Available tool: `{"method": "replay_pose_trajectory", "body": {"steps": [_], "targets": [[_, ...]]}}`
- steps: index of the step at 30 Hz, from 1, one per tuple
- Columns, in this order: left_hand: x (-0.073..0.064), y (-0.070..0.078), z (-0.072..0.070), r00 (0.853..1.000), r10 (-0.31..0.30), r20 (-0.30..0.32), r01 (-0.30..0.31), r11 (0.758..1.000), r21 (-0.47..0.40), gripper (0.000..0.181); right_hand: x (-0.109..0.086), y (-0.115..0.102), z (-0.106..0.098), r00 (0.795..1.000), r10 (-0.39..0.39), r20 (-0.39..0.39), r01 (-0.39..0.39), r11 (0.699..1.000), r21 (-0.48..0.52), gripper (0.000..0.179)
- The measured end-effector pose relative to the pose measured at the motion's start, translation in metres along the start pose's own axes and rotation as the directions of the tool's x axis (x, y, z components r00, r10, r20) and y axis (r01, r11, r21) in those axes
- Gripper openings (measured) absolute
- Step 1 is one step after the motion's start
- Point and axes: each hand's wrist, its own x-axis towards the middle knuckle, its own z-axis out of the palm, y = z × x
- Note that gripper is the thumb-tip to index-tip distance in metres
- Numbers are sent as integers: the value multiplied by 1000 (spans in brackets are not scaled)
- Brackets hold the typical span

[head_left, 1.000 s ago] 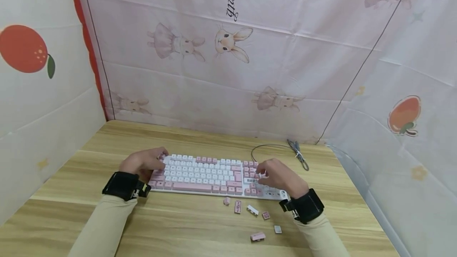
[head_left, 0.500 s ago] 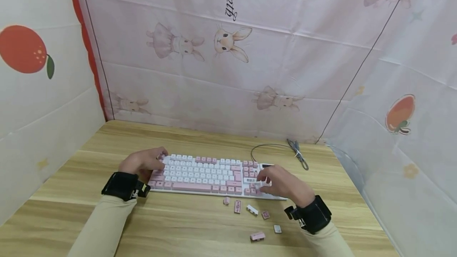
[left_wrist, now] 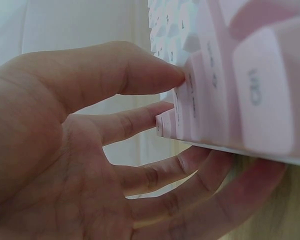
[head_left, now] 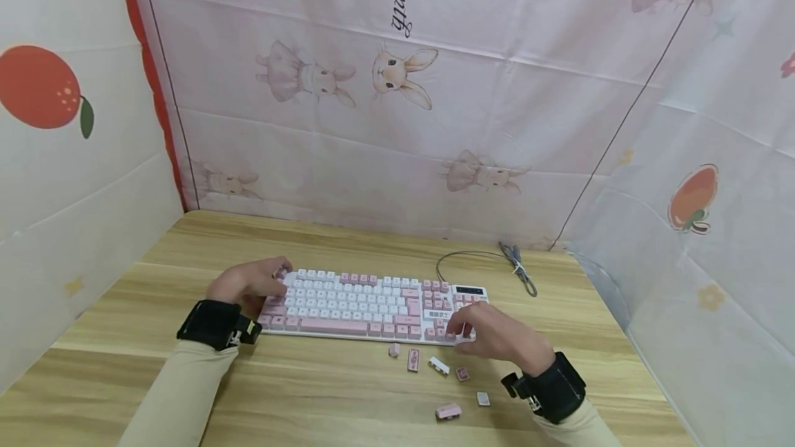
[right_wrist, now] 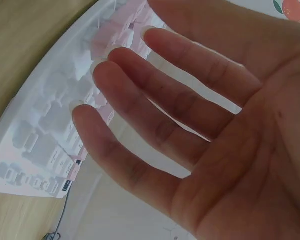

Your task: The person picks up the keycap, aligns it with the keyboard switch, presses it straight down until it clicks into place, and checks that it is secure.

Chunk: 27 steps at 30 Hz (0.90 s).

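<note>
A white and pink keyboard [head_left: 344,302] lies on the wooden table. At its left end, my left hand [head_left: 248,281] grips it: in the left wrist view the thumb presses on the pink side keys and the other fingers reach to the lower edge. My right hand [head_left: 497,333] is over the keyboard's lower right corner, fingers bent loosely above the number pad. Its thumb and index fingertips stand apart, and I see nothing between them. In the right wrist view, part of the number pad [right_wrist: 40,130] shows bare sockets without keycaps.
Loose keycaps lie in front of the keyboard: a white long one [head_left: 439,365], a pink long one [head_left: 448,412], a small white one [head_left: 483,399] and several pink ones. A bundled grey cable [head_left: 518,269] lies behind. Printed cloth walls [head_left: 348,178] enclose the table.
My right hand has moved right and toward me across the number pad, uncovering the dark panel at the keyboard's upper right. The left hand stays put, and the loose keycaps have not moved.
</note>
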Motion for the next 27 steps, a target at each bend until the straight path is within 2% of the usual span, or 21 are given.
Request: {"method": "replay_pose_trajectory", "body": {"steps": [8,16,27], "targets": [[1,-2,1,1000,-3,-3,3,1000,2,57,-4,-4,3,999,-22,28,22,1000,-7,22],[3,-2,-1,1000,-10,-1,10,1000,2,58,-10,-5,10,997,40,68,-42,998,36,18],[5,-3,-1,1000,5,-9,-5,1000,28,58,-11,-3,14,996,34,80,-37,999,36,29]]}}
